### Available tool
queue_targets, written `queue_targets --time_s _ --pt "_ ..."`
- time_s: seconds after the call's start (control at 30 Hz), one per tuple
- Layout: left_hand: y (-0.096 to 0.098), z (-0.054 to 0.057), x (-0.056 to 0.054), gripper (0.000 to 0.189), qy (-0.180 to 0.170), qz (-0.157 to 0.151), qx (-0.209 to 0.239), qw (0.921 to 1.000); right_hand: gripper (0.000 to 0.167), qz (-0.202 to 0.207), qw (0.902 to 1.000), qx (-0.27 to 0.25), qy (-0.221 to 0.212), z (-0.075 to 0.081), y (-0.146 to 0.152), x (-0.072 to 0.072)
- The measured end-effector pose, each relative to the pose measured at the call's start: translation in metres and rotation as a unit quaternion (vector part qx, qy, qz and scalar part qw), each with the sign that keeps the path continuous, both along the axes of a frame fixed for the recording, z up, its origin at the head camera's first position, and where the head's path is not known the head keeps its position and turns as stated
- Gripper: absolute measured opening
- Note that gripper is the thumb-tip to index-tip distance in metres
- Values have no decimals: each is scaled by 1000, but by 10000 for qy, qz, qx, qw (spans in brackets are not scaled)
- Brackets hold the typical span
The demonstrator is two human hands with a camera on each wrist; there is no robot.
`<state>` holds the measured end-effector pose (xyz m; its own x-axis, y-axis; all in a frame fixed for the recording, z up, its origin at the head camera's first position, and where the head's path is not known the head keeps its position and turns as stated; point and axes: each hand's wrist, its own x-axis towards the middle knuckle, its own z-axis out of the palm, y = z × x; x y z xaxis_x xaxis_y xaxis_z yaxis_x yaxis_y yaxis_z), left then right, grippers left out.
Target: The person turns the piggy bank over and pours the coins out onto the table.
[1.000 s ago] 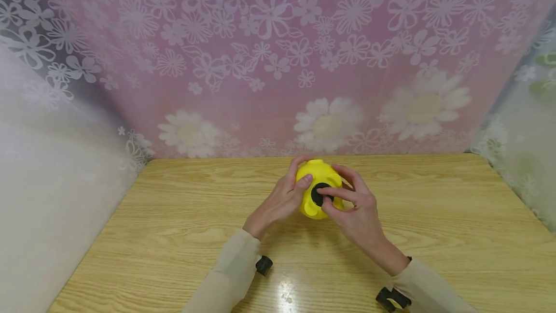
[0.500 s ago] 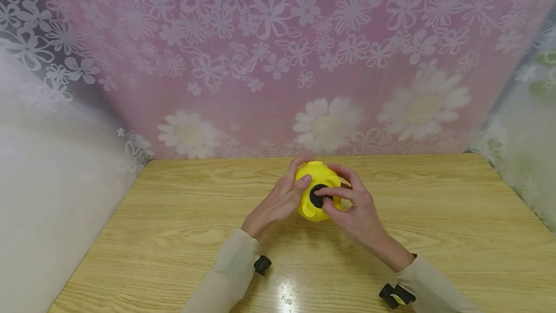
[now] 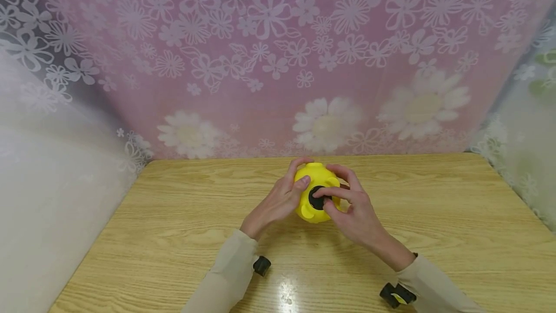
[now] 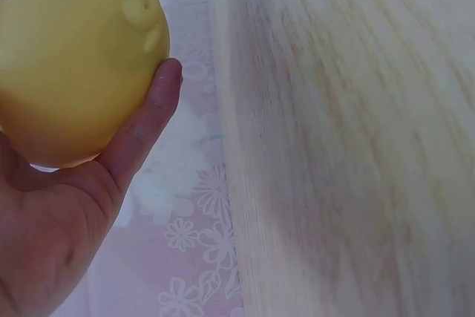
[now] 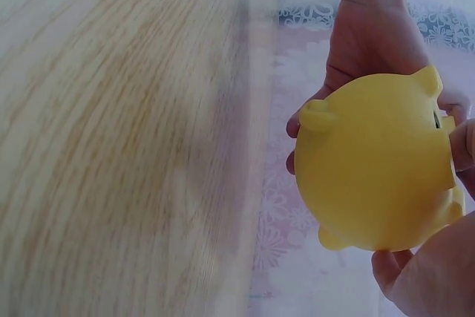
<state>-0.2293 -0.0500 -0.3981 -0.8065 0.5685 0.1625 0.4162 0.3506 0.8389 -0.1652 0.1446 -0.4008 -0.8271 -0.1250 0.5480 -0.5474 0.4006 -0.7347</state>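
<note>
Head view: the left hand (image 3: 280, 199) grips the round yellow object (image 3: 319, 176) over the table (image 3: 173, 226); the right hand (image 3: 360, 211) pinches at its black disc (image 3: 313, 202). Left wrist view: 1 finger lies along the object's side. Right wrist view: 2 hands touch it.

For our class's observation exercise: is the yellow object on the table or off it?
Off: both wrist views show flowered backdrop between the yellow object and table.
</note>
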Motion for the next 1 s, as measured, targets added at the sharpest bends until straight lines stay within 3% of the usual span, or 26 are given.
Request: queue_targets --time_s 1.0 --pt "-4 -5 2 49 2 -76 73 9999 30 217 9994 252 -93 -2 3 0"
